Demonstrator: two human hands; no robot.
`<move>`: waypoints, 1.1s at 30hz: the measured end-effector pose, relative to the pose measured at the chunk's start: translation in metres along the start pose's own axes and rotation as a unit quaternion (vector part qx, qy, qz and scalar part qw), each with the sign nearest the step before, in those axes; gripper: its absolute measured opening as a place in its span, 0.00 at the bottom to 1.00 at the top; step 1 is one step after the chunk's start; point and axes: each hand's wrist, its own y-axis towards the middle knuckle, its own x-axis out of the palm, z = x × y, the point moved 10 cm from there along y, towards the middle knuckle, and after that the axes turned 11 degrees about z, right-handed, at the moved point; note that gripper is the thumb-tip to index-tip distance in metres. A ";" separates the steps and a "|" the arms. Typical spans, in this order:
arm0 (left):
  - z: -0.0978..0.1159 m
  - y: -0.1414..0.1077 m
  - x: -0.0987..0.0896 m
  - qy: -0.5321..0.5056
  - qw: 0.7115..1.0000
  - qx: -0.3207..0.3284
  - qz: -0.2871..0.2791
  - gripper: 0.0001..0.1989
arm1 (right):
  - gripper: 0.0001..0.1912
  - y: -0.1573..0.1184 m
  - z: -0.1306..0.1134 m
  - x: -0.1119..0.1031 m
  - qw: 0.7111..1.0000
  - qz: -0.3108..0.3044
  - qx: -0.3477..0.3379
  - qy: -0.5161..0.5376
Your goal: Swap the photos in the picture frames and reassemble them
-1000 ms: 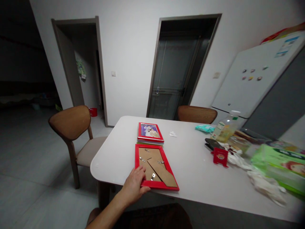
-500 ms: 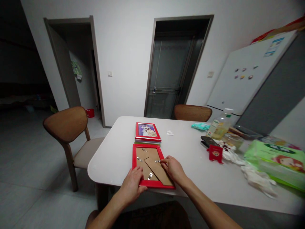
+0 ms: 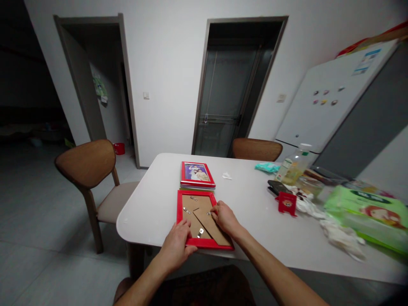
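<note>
A red picture frame (image 3: 207,243) lies face down at the table's near edge, its brown backing board (image 3: 199,204) and slanted stand flap upward. Small metal clips sit around the backing, one of them (image 3: 200,233) near the lower edge. My left hand (image 3: 177,242) grips the frame's lower left corner, thumb along the near edge and fingers on top. At the right side, the bent fingers of my right hand (image 3: 225,216) are pinched on the right-hand clip (image 3: 208,213), partly covering it. Just beyond lies a stack of frames, the top one a red framed photo (image 3: 196,173) facing up.
On the white table (image 3: 153,204) are a scrap of white paper (image 3: 227,176), a red card stand (image 3: 287,204), a dark phone (image 3: 278,187), a bottle (image 3: 295,165), crumpled tissues and a green tissue pack (image 3: 366,212). Wooden chairs (image 3: 87,163) stand left and behind.
My right hand's fingers have shifted slightly left and up over the right-hand clip, covering more of it. My left hand keeps its hold on the frame. The view has tilted slightly.
</note>
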 end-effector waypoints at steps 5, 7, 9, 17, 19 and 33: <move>0.002 -0.001 -0.003 0.010 1.000 -0.007 0.007 0.13 | 0.10 -0.001 0.004 0.001 1.000 -0.003 -0.008 0.018; 0.002 -0.002 -0.003 0.011 1.000 -0.004 0.007 0.12 | 0.11 -0.005 0.001 -0.002 1.000 0.003 -0.019 0.019; 0.001 -0.002 -0.002 0.009 1.000 0.001 0.009 0.12 | 0.12 -0.012 -0.005 -0.011 0.999 0.030 -0.035 0.029; -0.003 0.000 0.000 -0.005 1.000 0.009 0.004 0.14 | 0.09 -0.053 -0.072 -0.015 0.973 -0.014 -0.194 0.121; -0.002 0.000 -0.001 -0.008 1.000 0.012 0.004 0.13 | 0.09 -0.057 -0.080 -0.015 0.971 -0.018 -0.206 0.119; -0.006 0.001 -0.002 -0.022 1.000 0.002 0.009 0.16 | 0.13 -0.051 -0.082 -0.016 0.972 -0.025 -0.177 0.155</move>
